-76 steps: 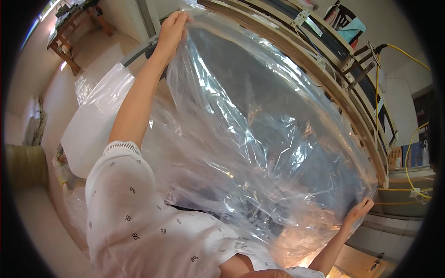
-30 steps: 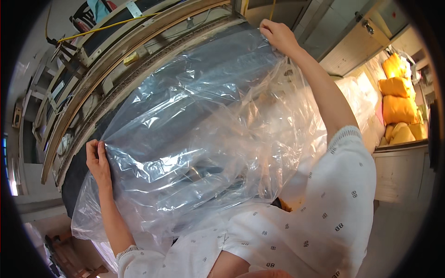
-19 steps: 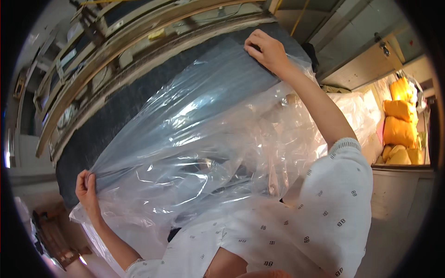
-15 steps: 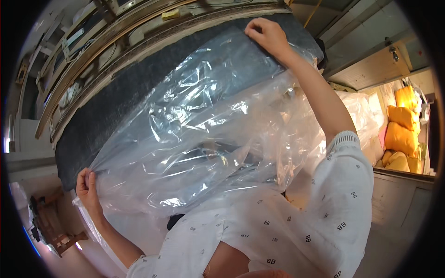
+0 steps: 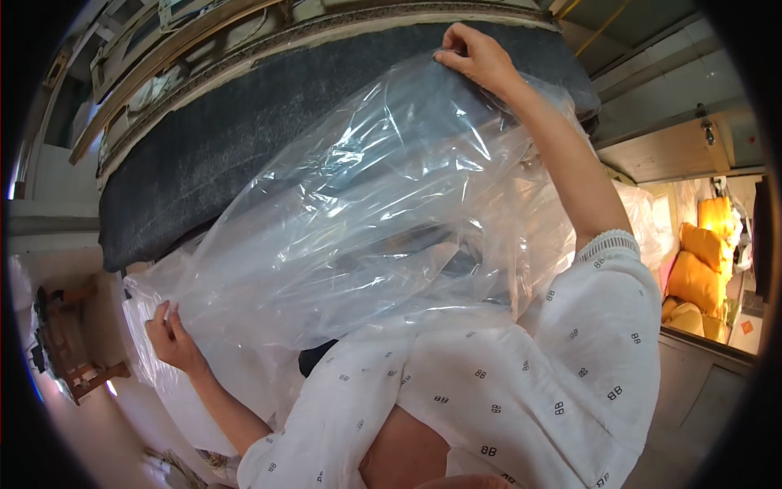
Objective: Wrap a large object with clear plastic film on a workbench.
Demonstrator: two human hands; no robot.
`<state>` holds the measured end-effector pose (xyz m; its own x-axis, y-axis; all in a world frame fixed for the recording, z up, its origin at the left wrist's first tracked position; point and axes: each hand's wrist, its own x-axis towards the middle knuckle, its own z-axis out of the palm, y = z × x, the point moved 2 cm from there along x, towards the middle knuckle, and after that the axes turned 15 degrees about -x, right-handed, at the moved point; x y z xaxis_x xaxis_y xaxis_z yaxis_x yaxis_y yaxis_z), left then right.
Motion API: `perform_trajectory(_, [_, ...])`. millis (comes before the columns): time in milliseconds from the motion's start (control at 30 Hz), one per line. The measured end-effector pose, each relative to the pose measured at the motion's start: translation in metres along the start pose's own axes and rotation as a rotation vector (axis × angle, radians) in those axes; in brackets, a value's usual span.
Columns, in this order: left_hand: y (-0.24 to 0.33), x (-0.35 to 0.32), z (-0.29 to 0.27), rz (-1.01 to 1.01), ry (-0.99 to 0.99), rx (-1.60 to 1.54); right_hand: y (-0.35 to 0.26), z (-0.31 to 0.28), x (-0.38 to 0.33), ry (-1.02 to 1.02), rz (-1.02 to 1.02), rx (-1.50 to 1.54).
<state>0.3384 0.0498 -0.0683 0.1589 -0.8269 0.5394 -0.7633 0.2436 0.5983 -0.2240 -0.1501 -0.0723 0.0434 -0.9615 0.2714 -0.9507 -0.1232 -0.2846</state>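
A large clear plastic bag (image 5: 366,220) is stretched in front of me over one end of a long dark grey cushion (image 5: 228,138). My right hand (image 5: 476,57) is raised at the top, pinching the bag's upper edge against the cushion. My left hand (image 5: 171,334) is low at the left and grips the bag's lower edge. The bag covers the cushion's right part; its left part is bare.
Wooden frames (image 5: 187,41) run behind the cushion. Yellow stuffed sacks (image 5: 700,269) lie at the right behind a wooden ledge (image 5: 692,155). A small wooden stool (image 5: 77,359) stands on the floor at the lower left. White plastic sheeting (image 5: 195,407) hangs below my left hand.
The bag has slid off the cushion's left part, leaving more dark fabric bare. My left hand has dropped lower while my right hand stays at the top edge.
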Motion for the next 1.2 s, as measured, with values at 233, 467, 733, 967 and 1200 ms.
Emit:
perform_trajectory(233, [-0.038, -0.054, 0.023, -0.235, -0.031, -0.070, 0.001, -0.015, 0.013, -0.156, -0.250, 0.175])
perform_trajectory(467, [0.011, 0.059, 0.025, -0.400, 0.438, -1.004, -0.029, -0.060, 0.029, 0.023, 0.083, 1.156])
perform_trajectory(733, [-0.054, 0.194, 0.160, -0.128, 0.171, -0.557, 0.087, 0.025, 0.044, 0.574, 0.397, 0.497])
perform_trajectory(967, [-0.082, 0.251, 0.201, -0.209, 0.122, -0.678, 0.084, 0.025, 0.066, 0.584, 0.318, 0.238])
perform_trajectory(1200, [-0.081, 0.265, 0.206, -0.159, 0.114, -0.546, 0.085, 0.026, 0.084, 0.567, 0.330, 0.061])
